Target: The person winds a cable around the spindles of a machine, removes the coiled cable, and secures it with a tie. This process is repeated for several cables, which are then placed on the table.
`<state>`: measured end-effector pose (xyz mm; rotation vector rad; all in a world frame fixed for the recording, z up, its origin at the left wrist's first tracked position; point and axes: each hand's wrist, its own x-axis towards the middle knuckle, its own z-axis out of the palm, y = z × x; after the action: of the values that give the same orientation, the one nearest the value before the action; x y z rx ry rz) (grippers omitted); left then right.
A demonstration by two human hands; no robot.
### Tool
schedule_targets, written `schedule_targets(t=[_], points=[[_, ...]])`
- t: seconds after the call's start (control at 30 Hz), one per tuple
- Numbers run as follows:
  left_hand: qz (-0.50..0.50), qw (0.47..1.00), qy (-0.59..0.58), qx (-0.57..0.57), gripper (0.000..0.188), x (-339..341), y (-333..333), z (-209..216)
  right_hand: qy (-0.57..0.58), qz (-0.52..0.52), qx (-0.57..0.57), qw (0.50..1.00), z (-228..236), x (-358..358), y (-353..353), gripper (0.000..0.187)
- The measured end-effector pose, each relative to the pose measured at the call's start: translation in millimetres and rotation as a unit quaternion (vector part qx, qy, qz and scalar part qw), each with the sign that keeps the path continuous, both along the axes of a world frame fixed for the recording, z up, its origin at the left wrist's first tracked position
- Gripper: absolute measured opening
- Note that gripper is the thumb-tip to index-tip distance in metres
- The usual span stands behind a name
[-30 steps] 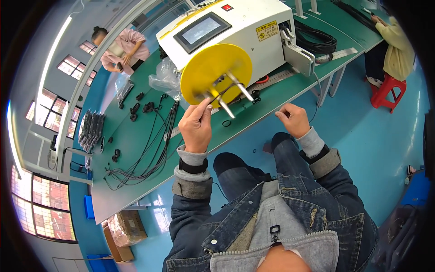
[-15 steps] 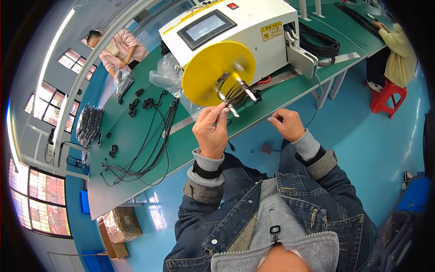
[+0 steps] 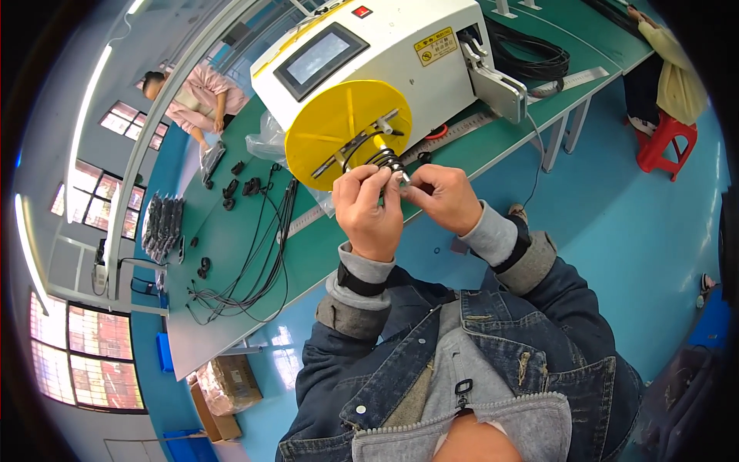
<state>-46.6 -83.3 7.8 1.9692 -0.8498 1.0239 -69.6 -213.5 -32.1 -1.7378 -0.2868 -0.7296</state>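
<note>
A thin, glossy black cable (image 3: 389, 161) is forming tight loops before a round yellow disc (image 3: 319, 132); the bare left hand (image 3: 370, 209) is pinching it, the right hand (image 3: 449, 200) adjoining, grip unclear.

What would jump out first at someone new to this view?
The big yellow disc on the front of the white machine, upper middle, would likely catch the eye first. At its lower right, the left hand and right hand meet near a black cable coil. A bright red stool stands far right.
</note>
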Motion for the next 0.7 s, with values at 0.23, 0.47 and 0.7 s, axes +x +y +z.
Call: schedule_targets(t=[0.23, 0.47, 0.7], points=[[0.020, 0.998, 0.005, 0.052, 0.013, -7, 9, 4, -0.012, 0.036, 0.046, 0.998, -4, 17, 0, 0.018], [-0.034, 0.978, 0.133, 0.157, 0.011, 4, 22, 36, 0.039, 0.079, 0.079, 0.993, -6, 26, -2, 0.014], [-0.008, 0.986, 0.058, 0.153, 0.015, 9, 18, 20, 0.084, 0.075, 0.122, 0.986, -11, 28, 4, 0.014]])
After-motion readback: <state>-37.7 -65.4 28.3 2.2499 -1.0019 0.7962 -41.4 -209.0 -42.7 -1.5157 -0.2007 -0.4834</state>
